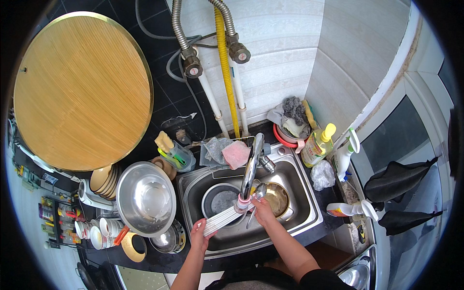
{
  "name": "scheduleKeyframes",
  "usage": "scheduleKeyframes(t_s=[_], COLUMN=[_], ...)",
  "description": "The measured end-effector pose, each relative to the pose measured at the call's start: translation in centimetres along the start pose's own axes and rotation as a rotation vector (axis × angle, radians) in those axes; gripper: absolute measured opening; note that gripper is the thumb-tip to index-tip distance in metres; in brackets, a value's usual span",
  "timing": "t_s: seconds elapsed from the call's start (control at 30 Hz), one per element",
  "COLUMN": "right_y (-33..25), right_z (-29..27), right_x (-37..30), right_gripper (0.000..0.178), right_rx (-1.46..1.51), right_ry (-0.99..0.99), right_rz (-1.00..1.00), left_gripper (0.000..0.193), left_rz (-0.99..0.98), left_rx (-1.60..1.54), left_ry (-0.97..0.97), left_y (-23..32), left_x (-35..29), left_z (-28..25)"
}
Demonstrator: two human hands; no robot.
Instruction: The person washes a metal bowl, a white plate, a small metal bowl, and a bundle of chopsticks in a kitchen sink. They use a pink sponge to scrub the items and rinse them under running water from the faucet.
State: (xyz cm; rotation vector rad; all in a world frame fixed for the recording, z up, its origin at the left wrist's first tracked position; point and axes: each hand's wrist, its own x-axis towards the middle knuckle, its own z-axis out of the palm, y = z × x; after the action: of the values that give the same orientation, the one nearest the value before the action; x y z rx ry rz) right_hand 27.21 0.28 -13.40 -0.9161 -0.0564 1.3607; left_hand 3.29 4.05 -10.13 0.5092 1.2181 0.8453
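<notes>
Over the steel sink [309,212], my left hand [199,235] is closed round the near left end of a bundle of white chopsticks [223,220]. The bundle slants up to the right, its far end under the chrome faucet [252,162]. My right hand [263,210] is closed at that far end. A metal spoon [261,189] shows beside its fingers; whether they grip it too, I cannot tell. Below the bundle, a round metal pot [208,198] stands in the basin. Right of the faucet is a brownish metal pan [284,199], partly hidden by my right hand.
A large steel bowl [146,198] and stacked cups [108,226] crowd the left counter. Behind the sink lie a pink sponge cloth [236,154] and a red basin [285,138] holding rags. Yellow dish soap [316,146] and spray bottles [344,157] stand right. A round wooden board [84,89] leans back left.
</notes>
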Motion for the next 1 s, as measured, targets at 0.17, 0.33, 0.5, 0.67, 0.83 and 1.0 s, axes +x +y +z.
scheduleKeyframes(t_s=[0.17,0.33,0.5,0.67,0.83,1.0], right_y=[-0.6,0.2,-0.5,-0.9,0.6,-0.9], right_z=[0.5,-0.4,0.3,1.1,-0.6,0.9], right_x=[-0.3,0.2,-0.2,-0.8,0.6,-0.5], right_gripper=[0.027,0.029,0.028,0.029,0.032,0.03], right_rx=[0.04,0.124,0.034,0.23,0.107,0.058], right_ry=[0.012,-0.006,0.036,-0.067,-0.14,-0.03], right_rz=[0.017,0.087,0.081,0.053,0.048,0.068], left_gripper=[0.021,0.021,0.025,0.026,0.025,0.025], left_rz=[0.003,-0.032,-0.071,-0.054,-0.116,-0.125], left_rx=[-0.014,-0.019,-0.081,-0.055,-0.067,-0.062], left_ry=[0.017,0.077,0.071,0.067,0.069,0.035], left_y=[-0.3,-0.6,-0.5,-0.9,-0.6,-0.7], left_x=[0.2,0.5,0.5,0.8,0.8,0.9], left_z=[-0.1,-0.6,-1.3,-1.6,-1.5,-1.6])
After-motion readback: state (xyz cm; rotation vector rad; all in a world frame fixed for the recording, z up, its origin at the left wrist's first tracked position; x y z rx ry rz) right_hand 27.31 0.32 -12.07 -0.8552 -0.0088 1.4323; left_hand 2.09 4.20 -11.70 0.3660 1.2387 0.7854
